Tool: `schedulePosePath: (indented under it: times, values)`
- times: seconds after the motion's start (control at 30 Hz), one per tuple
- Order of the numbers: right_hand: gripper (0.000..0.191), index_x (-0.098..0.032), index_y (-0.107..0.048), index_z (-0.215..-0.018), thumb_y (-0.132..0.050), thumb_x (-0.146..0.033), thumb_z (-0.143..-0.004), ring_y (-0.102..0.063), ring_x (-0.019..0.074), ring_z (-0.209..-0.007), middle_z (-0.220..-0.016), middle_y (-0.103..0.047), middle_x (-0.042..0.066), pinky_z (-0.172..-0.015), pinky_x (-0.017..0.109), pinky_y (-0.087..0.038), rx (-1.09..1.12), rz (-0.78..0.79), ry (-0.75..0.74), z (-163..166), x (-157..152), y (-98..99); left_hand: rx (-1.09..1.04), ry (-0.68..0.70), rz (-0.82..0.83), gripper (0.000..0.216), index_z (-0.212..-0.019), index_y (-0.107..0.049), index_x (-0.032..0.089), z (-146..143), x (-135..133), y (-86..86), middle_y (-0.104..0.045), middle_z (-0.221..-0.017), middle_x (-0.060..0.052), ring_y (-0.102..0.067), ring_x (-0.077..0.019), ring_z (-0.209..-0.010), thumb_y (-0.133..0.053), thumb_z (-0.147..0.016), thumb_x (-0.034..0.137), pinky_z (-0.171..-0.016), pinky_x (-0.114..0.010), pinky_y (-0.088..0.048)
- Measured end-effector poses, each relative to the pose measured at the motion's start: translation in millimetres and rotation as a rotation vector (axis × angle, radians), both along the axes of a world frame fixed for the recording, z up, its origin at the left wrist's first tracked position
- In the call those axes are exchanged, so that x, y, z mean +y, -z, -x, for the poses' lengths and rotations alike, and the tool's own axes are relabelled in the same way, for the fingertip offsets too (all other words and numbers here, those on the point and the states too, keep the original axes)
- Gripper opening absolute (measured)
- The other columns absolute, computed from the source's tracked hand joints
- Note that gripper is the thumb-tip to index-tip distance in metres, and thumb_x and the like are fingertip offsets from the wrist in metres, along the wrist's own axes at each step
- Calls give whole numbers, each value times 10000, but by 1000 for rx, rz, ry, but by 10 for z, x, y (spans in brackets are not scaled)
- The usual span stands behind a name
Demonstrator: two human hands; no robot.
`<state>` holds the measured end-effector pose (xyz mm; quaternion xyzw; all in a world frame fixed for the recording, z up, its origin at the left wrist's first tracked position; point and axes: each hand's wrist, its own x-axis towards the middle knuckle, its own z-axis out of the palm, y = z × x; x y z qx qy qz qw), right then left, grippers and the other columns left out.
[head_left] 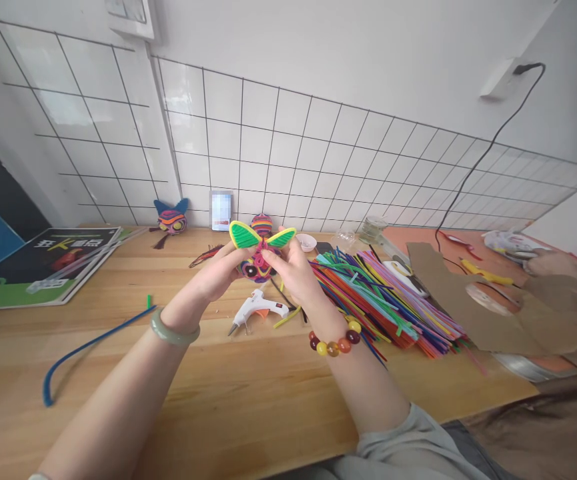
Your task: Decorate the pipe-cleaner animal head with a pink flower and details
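Our 2 thumbs press in from either side on the patterned figure (258, 265), and our other fingers are partly hidden around it, so our left hand (221, 277) and right hand (295, 270) both grasp it. We hold it upright over the table (248, 393), its 2 green ears (245, 235) edged in yellow. Taking it as the dial's centre, we find a striped ball (261, 225) at 12 o'clock, just behind; whether the 2 are joined, we cannot tell.

At 6 o'clock, near our hands, 1 white glue gun (258, 305) lies with its nozzle toward 7. On our wrists we wear 1 pale green bangle (174, 331) and 1 beaded bracelet (333, 347).

Farther out, we see a small white dish (307, 243) at 2 o'clock, a heap of coloured pipe cleaners (378, 300) between 3 and 4, a bent blue strip (93, 339) at 8, a book (13, 263) at 9, a blue-eared figure (172, 220) at 10 and a phone (221, 212) at 11. Well off toward 3 o'clock, cut cardboard (443, 313) lies near another person's hand (551, 263), which is blurred.
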<state>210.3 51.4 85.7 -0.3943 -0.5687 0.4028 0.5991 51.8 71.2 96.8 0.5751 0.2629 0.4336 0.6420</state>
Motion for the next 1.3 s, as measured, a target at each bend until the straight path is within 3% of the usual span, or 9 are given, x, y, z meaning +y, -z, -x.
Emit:
schedulePosePath:
  times: [0.23, 0.37, 0.53, 0.8, 0.93, 1.13, 1.3]
  values:
    - [420, -250, -542, -1047, -771, -357, -713, -639, 199, -1020, -1052, -688, 12, -946, 386, -505, 127, 87, -95, 18, -14, -61, 82, -41, -48, 333, -999, -643, 158, 8, 7, 27, -670, -940, -66, -614, -188, -813, -754, -720, 301, -714, -318, -485]
    - [383, -250, -590, -1003, -771, -401, -702, -659, 207, -926, -1019, -698, 4, -774, 357, -546, 197, 216, -244, -68, -20, -128, 68, -42, -35, 356, -1029, -637, 157, 17, 32, 42, -679, -961, -78, -628, -209, -840, -748, -722, 299, -733, -343, -496]
    - [338, -254, -619, -964, -750, -448, -720, -652, 194, -878, -984, -702, -3, -655, 301, -524, 181, 260, -258, -116, -23, -152, 67, -34, -11, 343, -1015, -645, 157, 19, 34, 44, -689, -957, -79, -638, -215, -845, -746, -721, 301, -744, -349, -499]
    - [464, -248, -577, -1088, -788, -333, -683, -649, 204, -1000, -1019, -703, 8, -937, 385, -500, 146, 142, -160, -20, 16, -43, 106, -64, -44, 340, -1004, -663, 154, 16, 49, 69, -686, -944, -74, -627, -205, -822, -751, -710, 299, -702, -323, -489]
    - [487, -251, -554, -1139, -767, -302, -704, -649, 199, -1003, -1018, -696, 9, -922, 375, -505, 115, 128, -134, -33, 34, -9, 105, -36, -39, 319, -988, -675, 150, 25, 37, 52, -682, -931, -72, -618, -197, -823, -741, -728, 322, -699, -309, -488]
    - [443, -244, -574, -1085, -773, -332, -699, -650, 208, -1020, -1025, -699, 18, -902, 376, -518, 98, 171, -115, -25, 44, -2, 40, -23, 62, 441, -1098, -667, 169, 26, 43, 61, -687, -1080, -120, -637, -251, -980, -682, -797, 491, -770, -332, -513]
    - [478, -242, -578, -1104, -778, -304, -674, -657, 201, -997, -1011, -707, 13, -936, 383, -506, 118, 150, -124, -11, 63, 17, 104, -31, 11, 427, -1035, -681, 156, 29, 78, 107, -708, -988, -107, -656, -221, -864, -755, -743, 459, -714, -314, -503]
